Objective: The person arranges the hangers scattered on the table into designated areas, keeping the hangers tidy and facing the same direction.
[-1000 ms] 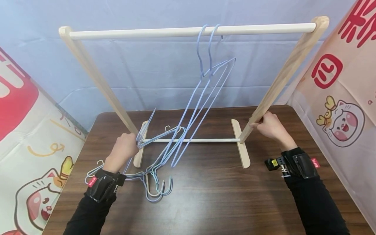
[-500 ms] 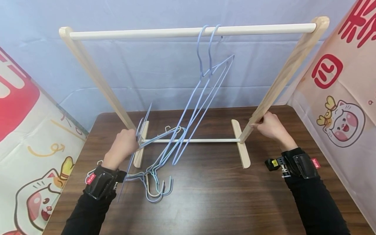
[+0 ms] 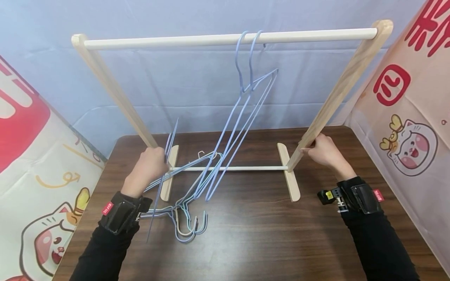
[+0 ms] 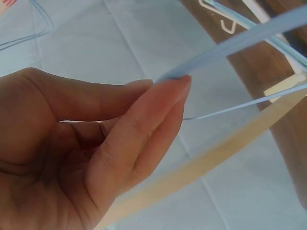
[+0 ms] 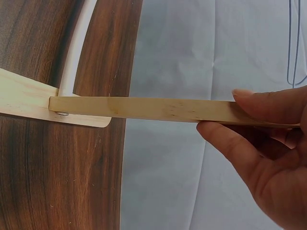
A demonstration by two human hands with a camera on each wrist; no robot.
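In the head view my left hand [image 3: 147, 169] is beside the rack's left post, holding a blue wire hanger [image 3: 159, 191] roughly upright and seen nearly edge-on. The left wrist view shows thumb and fingertips pinching its blue wire [image 4: 225, 49]; its hook cannot be made out. My right hand [image 3: 325, 152] grips the lower part of the wooden rack's right post [image 3: 334, 99], thumb on one side and fingers on the other in the right wrist view. Two blue hangers [image 3: 251, 74] hang by their hooks from the rack's white top bar [image 3: 175, 40], right of its middle.
Several blue and pale hangers [image 3: 183, 234] lie tangled on the brown table [image 3: 239, 242], below and left of the hanging pair. Some reach over the white lower bar [image 3: 260, 168]. Wooden feet [image 3: 289, 171] support the rack. A pale blue cloth [image 3: 197, 86] covers the back.
My left hand has risen slightly, and the hanger it holds has turned more upright and edge-on. The two hanging hangers sway a little. My right hand stays on the post.
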